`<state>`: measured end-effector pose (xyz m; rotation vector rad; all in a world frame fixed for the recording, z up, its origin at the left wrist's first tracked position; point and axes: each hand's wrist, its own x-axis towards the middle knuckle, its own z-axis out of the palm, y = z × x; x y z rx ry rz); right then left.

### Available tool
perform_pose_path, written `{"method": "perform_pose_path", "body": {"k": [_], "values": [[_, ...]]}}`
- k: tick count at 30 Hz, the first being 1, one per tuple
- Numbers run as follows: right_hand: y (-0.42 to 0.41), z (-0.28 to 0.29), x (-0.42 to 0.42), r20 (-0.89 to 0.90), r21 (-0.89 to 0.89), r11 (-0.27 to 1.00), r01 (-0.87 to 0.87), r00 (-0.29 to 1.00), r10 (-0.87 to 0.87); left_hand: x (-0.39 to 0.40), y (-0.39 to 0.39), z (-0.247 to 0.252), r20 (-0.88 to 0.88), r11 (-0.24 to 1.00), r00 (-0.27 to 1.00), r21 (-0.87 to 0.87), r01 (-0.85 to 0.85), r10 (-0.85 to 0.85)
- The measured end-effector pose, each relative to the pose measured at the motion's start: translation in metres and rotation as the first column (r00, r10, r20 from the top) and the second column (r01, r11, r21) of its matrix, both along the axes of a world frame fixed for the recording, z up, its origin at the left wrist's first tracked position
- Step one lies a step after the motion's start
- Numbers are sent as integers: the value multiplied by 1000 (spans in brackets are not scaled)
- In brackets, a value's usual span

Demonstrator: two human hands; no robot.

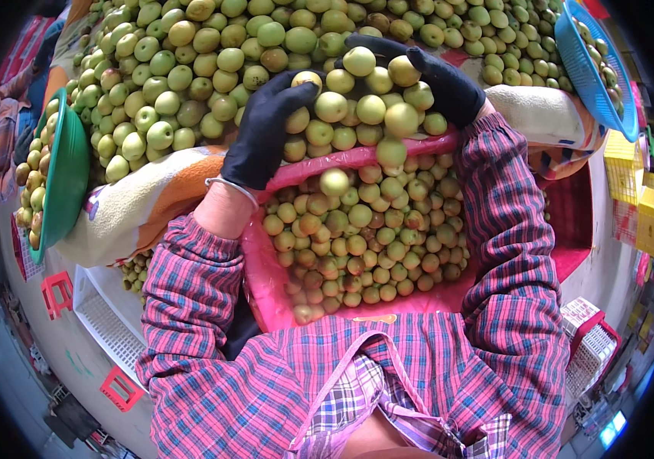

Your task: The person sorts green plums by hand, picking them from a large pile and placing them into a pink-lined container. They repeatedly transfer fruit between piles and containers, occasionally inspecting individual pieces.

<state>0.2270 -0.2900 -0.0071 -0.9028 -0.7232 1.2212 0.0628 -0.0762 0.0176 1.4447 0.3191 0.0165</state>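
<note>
A large heap of green, partly browned round fruits (206, 63) covers a cloth-lined table. My left hand (269, 123), in a black glove, has its thumb and fingers around one yellowish fruit (306, 81) at the heap's near edge. My right hand (444, 80), also gloved in black, lies spread behind and beside several fruits, with its fingers apart. Between both hands, fruits sit at the pink plastic rim (355, 158) of a lined container. A few of them are over the rim, above the many similar fruits (361, 241) inside.
A green basin (68, 178) of fruits stands at the left and a blue basket (596, 63) of fruits at the upper right. A rolled patterned towel (143, 195) edges the table. White crates, red stools and yellow baskets (624, 166) stand lower around. Another person's sleeve shows far left.
</note>
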Motion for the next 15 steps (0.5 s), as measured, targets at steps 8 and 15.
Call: {"method": "perform_pose_path", "body": {"k": [8, 15], "values": [[0, 2, 0, -52, 71, 987, -146, 987, 150, -1, 0, 5, 27, 987, 992, -92, 128, -126], [-7, 7, -4, -66, 127, 960, -251, 963, 260, -26, 2, 35, 161, 792, 776, 135, 595, -610]]}}
